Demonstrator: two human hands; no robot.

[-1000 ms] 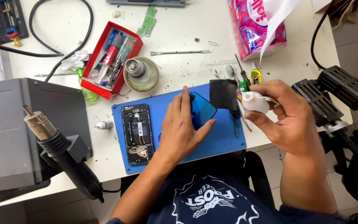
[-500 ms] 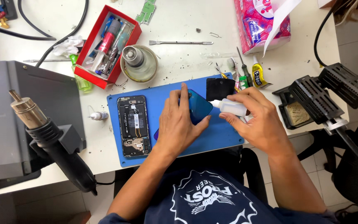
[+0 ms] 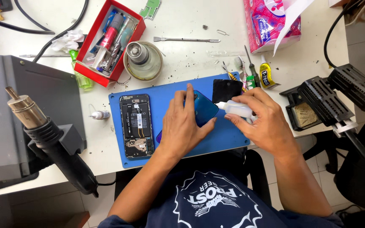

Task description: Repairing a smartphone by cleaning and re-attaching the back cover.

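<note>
While the white worktop (image 3: 199,59) carries a blue rubber mat (image 3: 165,90), the left hand (image 3: 184,126) lies flat, pinning a glossy blue phone back cover (image 3: 203,110) on it. The right hand (image 3: 262,122) grips a small white squeeze bottle (image 3: 235,109), nozzle touching the cover's edge. Too hard a squeeze could flood liquid onto the mat, and it might reach the opened black phone (image 3: 137,125) nearby.

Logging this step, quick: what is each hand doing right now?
Left hand: open, pressed flat on the glossy blue phone back cover.
Right hand: closed around the small white plastic squeeze bottle, nozzle at the cover's edge.
</note>
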